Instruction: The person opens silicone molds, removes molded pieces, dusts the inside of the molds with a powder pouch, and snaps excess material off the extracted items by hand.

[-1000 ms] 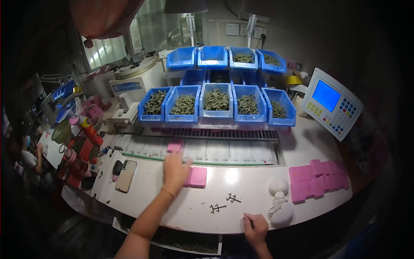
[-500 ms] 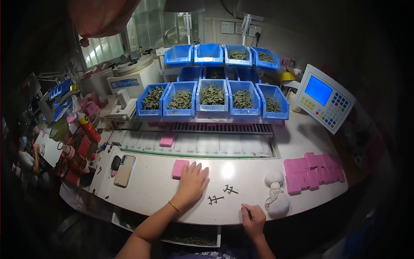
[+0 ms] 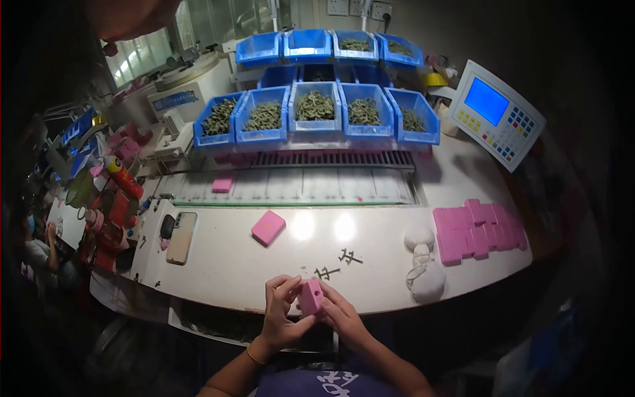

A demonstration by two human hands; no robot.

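Near the table's front edge I hold a pink rubber mould (image 3: 310, 298) between both hands. A dark round hole shows in its side. My left hand (image 3: 280, 316) grips it from the left with thumb and fingers, and my right hand (image 3: 343, 317) closes on its right side. Just beyond my hands lie two small branched dark-green pieces, a nearer piece (image 3: 326, 272) and a farther piece (image 3: 350, 257). Another pink mould (image 3: 268, 228) rests flat and turned at an angle on the white table (image 3: 218, 271).
To the right are a white cloth bundle (image 3: 424, 272) and a cluster of pink moulds (image 3: 477, 230). Behind stand blue bins (image 3: 314, 114) of green pieces and a keypad display (image 3: 493, 112). A phone (image 3: 181, 238) lies left. Another person (image 3: 41, 248) sits far left.
My left hand has drawn back from the table's middle, and my hands have come together around a pink mould. The other mould now lies turned. The camera view has tipped downward.
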